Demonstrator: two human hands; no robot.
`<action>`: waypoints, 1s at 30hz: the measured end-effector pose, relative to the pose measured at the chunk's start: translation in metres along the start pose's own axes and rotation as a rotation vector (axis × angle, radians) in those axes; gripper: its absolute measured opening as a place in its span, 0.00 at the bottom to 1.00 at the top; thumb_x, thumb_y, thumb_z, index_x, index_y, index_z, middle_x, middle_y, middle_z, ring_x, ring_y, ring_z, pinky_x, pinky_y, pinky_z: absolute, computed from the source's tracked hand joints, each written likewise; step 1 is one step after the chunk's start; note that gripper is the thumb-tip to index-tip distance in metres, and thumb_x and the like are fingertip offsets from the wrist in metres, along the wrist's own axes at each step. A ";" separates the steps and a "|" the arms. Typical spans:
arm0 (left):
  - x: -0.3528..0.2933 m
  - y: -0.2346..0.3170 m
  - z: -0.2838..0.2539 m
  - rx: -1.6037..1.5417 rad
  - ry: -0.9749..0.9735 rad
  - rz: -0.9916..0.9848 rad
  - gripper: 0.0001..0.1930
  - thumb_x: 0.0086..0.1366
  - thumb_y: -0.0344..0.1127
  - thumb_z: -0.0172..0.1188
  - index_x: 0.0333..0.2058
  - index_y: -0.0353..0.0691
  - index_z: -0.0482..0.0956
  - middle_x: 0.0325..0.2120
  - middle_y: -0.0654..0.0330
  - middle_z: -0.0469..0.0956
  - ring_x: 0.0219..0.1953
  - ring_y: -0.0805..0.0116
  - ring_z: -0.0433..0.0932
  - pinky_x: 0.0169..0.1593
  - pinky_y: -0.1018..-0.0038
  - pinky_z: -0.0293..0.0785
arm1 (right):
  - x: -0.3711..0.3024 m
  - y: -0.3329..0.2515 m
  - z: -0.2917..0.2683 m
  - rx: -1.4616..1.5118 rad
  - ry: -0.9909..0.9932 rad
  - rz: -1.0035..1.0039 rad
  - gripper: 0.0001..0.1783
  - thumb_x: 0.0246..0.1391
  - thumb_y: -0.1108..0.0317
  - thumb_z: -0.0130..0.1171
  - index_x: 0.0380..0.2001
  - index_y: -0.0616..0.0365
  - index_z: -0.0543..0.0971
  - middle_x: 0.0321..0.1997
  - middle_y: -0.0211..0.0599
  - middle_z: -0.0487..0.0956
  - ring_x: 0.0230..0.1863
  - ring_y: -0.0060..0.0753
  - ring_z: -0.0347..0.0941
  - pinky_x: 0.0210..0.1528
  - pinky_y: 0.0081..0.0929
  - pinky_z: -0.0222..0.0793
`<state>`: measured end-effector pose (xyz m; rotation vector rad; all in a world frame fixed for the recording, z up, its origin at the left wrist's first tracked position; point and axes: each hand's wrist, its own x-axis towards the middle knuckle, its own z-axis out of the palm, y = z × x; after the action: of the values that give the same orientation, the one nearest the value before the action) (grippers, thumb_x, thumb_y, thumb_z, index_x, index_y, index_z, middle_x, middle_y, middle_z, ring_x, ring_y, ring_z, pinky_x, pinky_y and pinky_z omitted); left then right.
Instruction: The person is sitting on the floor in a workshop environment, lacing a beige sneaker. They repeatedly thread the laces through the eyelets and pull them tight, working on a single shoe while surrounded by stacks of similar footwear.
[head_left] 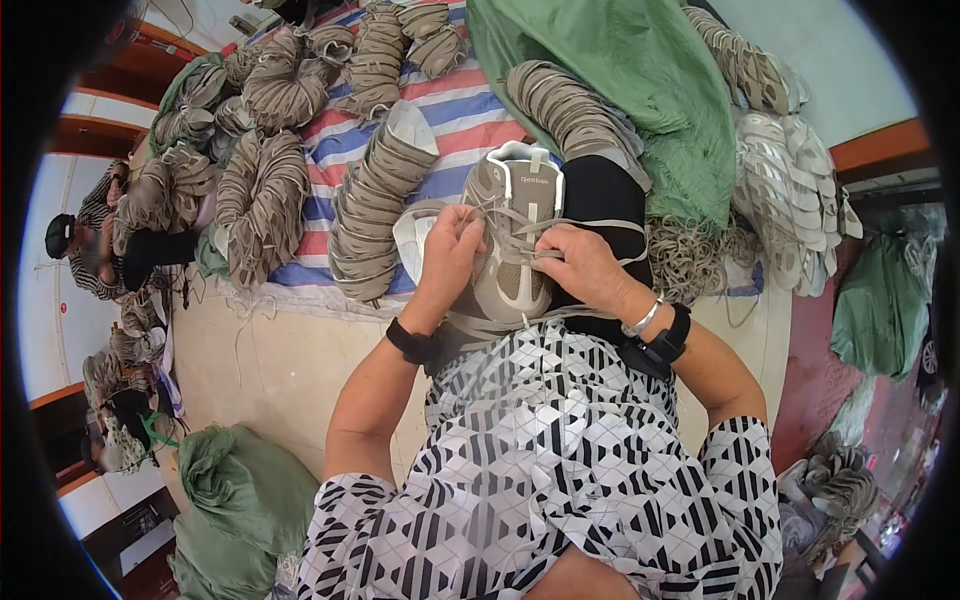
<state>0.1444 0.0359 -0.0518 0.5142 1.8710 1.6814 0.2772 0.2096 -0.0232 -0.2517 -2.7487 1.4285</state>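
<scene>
A beige and white shoe upper (515,278) lies over my lap, its toe toward me and its tongue (537,185) pointing away. A flat beige shoelace (512,222) crosses its front through the eyelets. At the upper's left edge, my left hand (455,245) pinches the lace between thumb and fingers. My right hand (583,262) is closed on the lace at the right side, close to the eyelets. Beneath my left hand shows a white piece (408,245), perhaps part of another upper. Loose lace hangs across my lap below the toe.
Curved stacks of nested uppers (378,205) lie on a striped sheet (465,110) ahead. A green cloth (640,90) covers part of it, beside a heap of laces (695,258). Green sacks (240,500) stand at left. Another person (95,240) sits at far left.
</scene>
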 end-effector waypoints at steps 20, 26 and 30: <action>0.035 0.060 -0.039 -0.738 0.144 -0.162 0.08 0.64 0.26 0.50 0.41 0.45 0.71 0.16 0.69 0.64 0.13 0.81 0.57 0.18 0.83 0.54 | -0.017 -0.009 -0.043 -0.323 0.048 -0.155 0.08 0.43 0.73 0.61 0.28 0.56 0.72 0.28 0.35 0.71 0.32 0.42 0.72 0.32 0.36 0.68; 0.043 0.050 -0.071 -0.810 0.258 -0.139 0.08 0.63 0.26 0.52 0.40 0.45 0.71 0.16 0.67 0.65 0.14 0.79 0.58 0.18 0.81 0.55 | -0.012 -0.005 -0.034 -0.216 0.142 -0.217 0.09 0.41 0.77 0.60 0.27 0.58 0.71 0.30 0.38 0.70 0.32 0.43 0.71 0.32 0.35 0.67; 0.041 0.045 -0.073 -0.828 0.197 -0.155 0.06 0.63 0.27 0.53 0.38 0.45 0.72 0.16 0.67 0.66 0.14 0.79 0.59 0.18 0.81 0.55 | 0.005 -0.003 -0.028 -0.170 0.324 -0.257 0.08 0.43 0.76 0.58 0.29 0.57 0.72 0.30 0.38 0.70 0.33 0.44 0.72 0.32 0.33 0.70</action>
<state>0.0624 0.0110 -0.0099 -0.1364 1.1176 2.2343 0.2744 0.2311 -0.0046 -0.1159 -2.5261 0.9970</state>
